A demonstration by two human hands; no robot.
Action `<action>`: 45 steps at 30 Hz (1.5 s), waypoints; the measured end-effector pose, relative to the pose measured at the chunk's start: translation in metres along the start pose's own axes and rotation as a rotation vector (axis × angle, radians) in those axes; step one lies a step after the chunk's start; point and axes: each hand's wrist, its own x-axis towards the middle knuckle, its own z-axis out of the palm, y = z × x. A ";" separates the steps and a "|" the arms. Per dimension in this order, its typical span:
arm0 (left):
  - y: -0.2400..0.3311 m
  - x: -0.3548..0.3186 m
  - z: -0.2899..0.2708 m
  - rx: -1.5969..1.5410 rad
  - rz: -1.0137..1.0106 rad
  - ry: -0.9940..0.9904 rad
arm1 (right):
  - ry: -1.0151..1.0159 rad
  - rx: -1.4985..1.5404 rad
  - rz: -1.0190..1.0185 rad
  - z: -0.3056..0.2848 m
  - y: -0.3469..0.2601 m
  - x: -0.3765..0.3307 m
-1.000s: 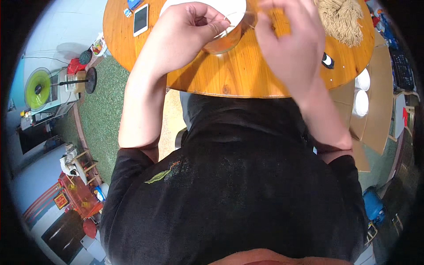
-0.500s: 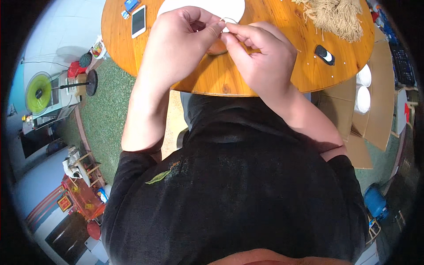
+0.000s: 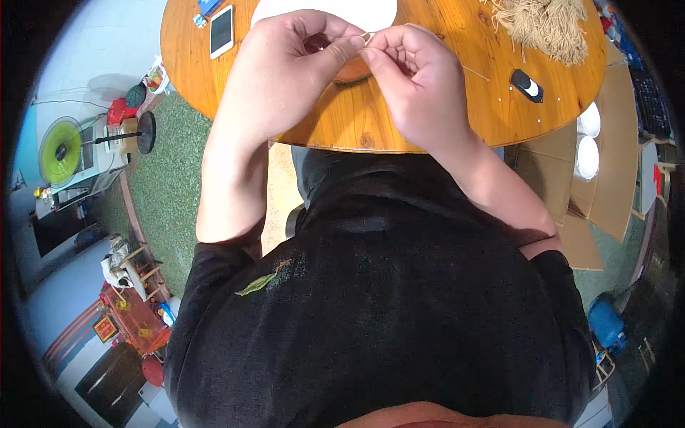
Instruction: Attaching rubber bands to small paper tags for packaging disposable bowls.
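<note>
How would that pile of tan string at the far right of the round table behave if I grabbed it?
The pile of tan string is probably floppy and light: its strands lie loose and tangled on the wooden table. It likely would not roll or tip, but stray strands trail out, so some may drag or drop. The thin strand pinched between the left hand and right hand looks equally limp.

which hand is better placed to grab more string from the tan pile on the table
Right, probably. The right hand is on the same side of the round table as the string pile. The left hand would have to cross over it.
</note>
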 end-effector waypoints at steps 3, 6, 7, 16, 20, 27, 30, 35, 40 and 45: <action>-0.001 -0.001 -0.001 0.031 0.021 -0.003 | -0.027 0.129 0.058 -0.001 0.001 -0.001; 0.001 -0.002 0.000 0.041 -0.004 0.011 | -0.031 0.150 0.091 -0.001 0.003 -0.001; -0.001 -0.002 0.000 -0.011 -0.006 0.013 | -0.028 0.127 0.078 -0.001 0.003 -0.001; -0.007 -0.003 -0.006 0.063 0.072 -0.061 | -0.015 0.087 0.013 -0.002 0.008 -0.003; 0.003 -0.001 -0.010 0.206 0.127 -0.135 | 0.019 0.177 -0.012 0.002 0.013 0.000; 0.005 0.001 -0.007 -0.059 0.027 -0.118 | -0.066 0.019 -0.008 -0.005 0.012 -0.002; 0.045 0.000 -0.002 0.006 -0.108 -0.047 | -0.081 0.128 0.034 -0.006 0.010 -0.001; 0.041 0.001 -0.003 0.079 -0.121 -0.083 | -0.094 0.097 0.022 -0.007 0.008 0.000; 0.031 0.002 -0.002 0.027 -0.064 -0.046 | -0.089 0.052 0.037 -0.009 0.004 0.001; 0.035 0.003 0.000 0.029 -0.091 -0.044 | -0.084 0.084 0.042 -0.009 0.005 0.002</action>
